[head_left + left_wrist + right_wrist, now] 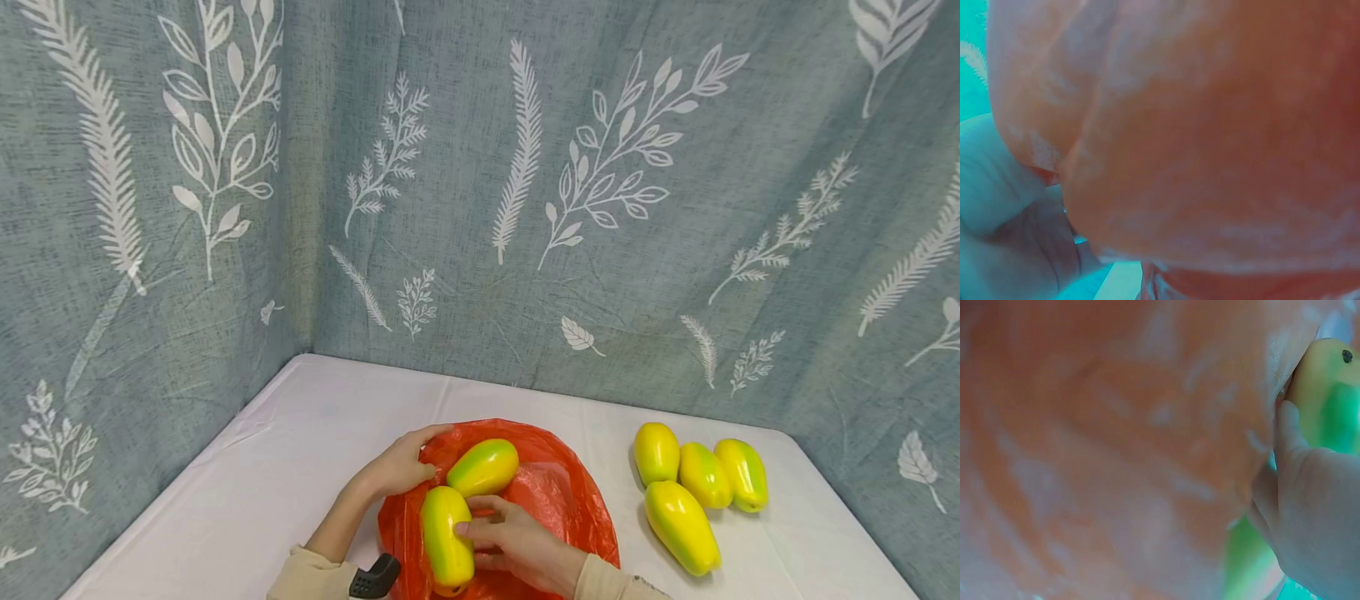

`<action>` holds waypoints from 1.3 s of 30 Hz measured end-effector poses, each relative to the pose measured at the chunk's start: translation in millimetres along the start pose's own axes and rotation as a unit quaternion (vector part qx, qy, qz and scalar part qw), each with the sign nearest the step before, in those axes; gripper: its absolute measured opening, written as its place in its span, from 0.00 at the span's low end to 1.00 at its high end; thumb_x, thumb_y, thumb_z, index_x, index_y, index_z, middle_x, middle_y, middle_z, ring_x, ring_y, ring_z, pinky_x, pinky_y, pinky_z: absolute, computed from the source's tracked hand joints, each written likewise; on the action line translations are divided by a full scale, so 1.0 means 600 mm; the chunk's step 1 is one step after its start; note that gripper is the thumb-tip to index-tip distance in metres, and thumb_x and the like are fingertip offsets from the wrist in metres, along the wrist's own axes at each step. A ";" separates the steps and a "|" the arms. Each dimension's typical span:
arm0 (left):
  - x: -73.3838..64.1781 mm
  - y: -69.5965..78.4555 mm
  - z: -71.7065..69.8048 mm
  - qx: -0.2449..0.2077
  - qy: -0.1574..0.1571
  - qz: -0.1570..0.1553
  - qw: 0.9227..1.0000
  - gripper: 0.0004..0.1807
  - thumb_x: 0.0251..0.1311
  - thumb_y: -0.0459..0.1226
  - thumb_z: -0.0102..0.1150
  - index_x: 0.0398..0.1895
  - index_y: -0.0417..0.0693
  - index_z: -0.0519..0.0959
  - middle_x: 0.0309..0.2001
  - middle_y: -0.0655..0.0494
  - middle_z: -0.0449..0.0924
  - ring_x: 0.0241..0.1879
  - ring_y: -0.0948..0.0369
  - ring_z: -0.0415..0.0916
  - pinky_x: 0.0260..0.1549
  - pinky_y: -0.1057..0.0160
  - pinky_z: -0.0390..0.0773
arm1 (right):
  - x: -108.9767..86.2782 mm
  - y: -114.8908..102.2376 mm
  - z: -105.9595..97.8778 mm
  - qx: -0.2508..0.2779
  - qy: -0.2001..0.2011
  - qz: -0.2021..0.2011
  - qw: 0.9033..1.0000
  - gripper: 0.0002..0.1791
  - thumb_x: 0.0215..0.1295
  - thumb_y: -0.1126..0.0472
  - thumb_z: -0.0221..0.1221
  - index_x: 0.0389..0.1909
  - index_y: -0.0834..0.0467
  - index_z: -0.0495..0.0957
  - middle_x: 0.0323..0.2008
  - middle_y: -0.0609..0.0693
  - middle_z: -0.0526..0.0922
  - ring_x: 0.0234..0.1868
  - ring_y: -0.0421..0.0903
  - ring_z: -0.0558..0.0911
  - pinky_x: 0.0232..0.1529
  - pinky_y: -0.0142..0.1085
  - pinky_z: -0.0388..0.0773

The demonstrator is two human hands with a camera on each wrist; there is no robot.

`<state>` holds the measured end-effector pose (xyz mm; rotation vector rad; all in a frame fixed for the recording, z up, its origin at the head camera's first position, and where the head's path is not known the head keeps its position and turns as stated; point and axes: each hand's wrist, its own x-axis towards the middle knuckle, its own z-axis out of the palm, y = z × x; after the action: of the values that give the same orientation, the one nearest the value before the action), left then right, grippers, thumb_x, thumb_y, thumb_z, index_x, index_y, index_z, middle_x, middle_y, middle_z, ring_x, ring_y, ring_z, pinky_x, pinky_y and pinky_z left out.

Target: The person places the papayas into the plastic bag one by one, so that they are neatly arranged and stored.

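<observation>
Two cream sleeves, mine; black device beside left one. Near yellow-green fruit: over left part of red plastic bag, my right hand gripping its right side, fingers curved against it. Second fruit: just beyond. My left hand: pinching bag's left edge between thumb and fingers. Four further fruits: clustered on white tablecloth, right of bag. Farthest: blue-grey curtain, white leaf prints.

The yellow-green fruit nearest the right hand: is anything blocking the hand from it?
Nothing visible does: the right hand touches that fruit. Another fruit lies past its far end, over the red plastic, but not between them.
</observation>
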<state>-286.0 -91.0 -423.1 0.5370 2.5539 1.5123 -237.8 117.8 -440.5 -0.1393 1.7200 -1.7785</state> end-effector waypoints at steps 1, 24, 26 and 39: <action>0.000 -0.001 0.000 -0.001 0.000 0.001 1.000 0.31 0.53 0.21 0.52 0.65 0.37 0.66 0.56 0.41 0.72 0.47 0.49 0.72 0.48 0.46 0.76 | -0.001 0.000 0.000 0.001 -0.001 0.000 1.000 0.30 0.66 0.59 0.58 0.64 0.67 0.60 0.50 0.57 0.74 0.44 0.50 0.79 0.50 0.46 0.77; 0.011 0.017 0.012 0.000 0.017 -0.020 1.000 0.31 0.53 0.21 0.51 0.65 0.36 0.66 0.58 0.40 0.70 0.52 0.46 0.71 0.51 0.45 0.73 | -0.019 -0.043 -0.084 0.002 0.039 -0.004 0.999 0.31 0.66 0.49 0.57 0.61 0.66 0.65 0.48 0.58 0.76 0.45 0.50 0.79 0.48 0.47 0.78; 0.011 0.017 0.012 0.001 0.018 -0.022 1.000 0.31 0.53 0.21 0.51 0.65 0.36 0.66 0.58 0.40 0.70 0.52 0.46 0.71 0.51 0.45 0.73 | -0.021 -0.050 -0.091 0.005 0.039 -0.010 0.999 0.33 0.66 0.47 0.57 0.62 0.66 0.64 0.49 0.58 0.76 0.45 0.51 0.78 0.49 0.47 0.78; 0.015 0.018 0.012 -0.007 0.005 -0.030 1.000 0.32 0.53 0.22 0.52 0.66 0.37 0.66 0.59 0.39 0.70 0.53 0.46 0.70 0.52 0.44 0.72 | -0.047 -0.094 -0.157 0.048 0.009 -0.066 0.997 0.37 0.70 0.45 0.49 0.69 0.66 0.52 0.57 0.59 0.72 0.57 0.56 0.73 0.54 0.48 0.74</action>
<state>-290.1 -77.2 -416.4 0.4486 2.5408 1.5163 -283.8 208.4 -391.1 -0.2008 1.6687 -1.9605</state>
